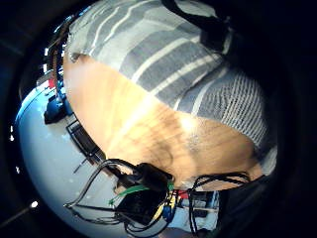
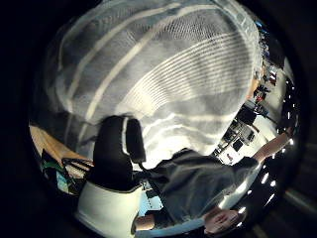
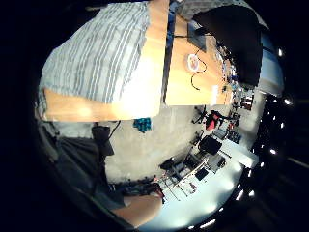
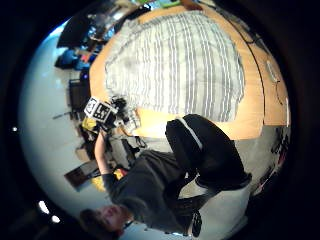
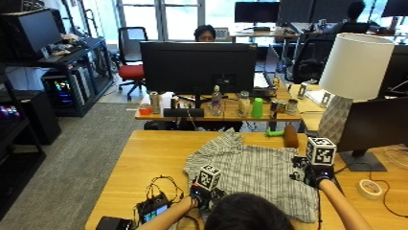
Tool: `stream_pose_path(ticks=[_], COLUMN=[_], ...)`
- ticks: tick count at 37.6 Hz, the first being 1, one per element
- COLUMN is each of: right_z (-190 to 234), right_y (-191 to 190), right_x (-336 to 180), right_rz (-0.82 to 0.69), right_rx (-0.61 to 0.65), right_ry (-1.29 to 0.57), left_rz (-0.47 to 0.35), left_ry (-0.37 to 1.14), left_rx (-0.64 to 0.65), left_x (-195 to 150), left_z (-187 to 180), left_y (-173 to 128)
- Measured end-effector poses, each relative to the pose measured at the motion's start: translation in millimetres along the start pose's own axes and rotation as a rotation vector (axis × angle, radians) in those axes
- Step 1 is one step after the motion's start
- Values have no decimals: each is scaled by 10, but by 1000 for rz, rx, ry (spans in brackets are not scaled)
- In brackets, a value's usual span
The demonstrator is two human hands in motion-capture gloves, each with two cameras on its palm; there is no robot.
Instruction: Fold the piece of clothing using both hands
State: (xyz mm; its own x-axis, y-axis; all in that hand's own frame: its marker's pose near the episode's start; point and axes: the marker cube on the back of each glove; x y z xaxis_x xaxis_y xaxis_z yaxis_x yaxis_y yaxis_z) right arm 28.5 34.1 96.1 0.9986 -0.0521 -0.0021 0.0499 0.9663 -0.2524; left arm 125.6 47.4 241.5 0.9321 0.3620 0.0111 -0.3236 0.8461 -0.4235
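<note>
both hands at the near edge of a striped shirt, fold not yet begun

the grey-and-white striped shirt [image 5: 255, 175] lies spread on the wooden table [image 5: 146, 158], its hem toward the near edge, a sleeve reaching the far side. the left hand [image 5: 203, 194] sits at the near-left hem; whether it pinches cloth i cannot tell. the right hand [image 5: 317, 173] is at the right side, grip also unclear. judged risk: uneven lifting could skew the fold, or the near-right corner could slide off the edge.
</note>
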Motion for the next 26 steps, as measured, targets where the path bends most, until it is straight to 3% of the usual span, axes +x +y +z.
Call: stream_pose_path(ticks=[10,16,23,26], right_z=[126,177,209,219], right_y=[-9,-39,-1,11], right_x=[-23,9,39,29], right_rz=[-8,-12,-25,-33], right_rx=[-33,-45,-55,-53], right_ry=[9,12,21,21], left_rz=[69,73,67,45], left_ry=[-69,-93,-109,-116], left_rx=[334,386,461,492], left_x=[108,46,-39,-164], left_z=[-235,-402,-871,-1056], left_y=[-256,-394,-361,-658])
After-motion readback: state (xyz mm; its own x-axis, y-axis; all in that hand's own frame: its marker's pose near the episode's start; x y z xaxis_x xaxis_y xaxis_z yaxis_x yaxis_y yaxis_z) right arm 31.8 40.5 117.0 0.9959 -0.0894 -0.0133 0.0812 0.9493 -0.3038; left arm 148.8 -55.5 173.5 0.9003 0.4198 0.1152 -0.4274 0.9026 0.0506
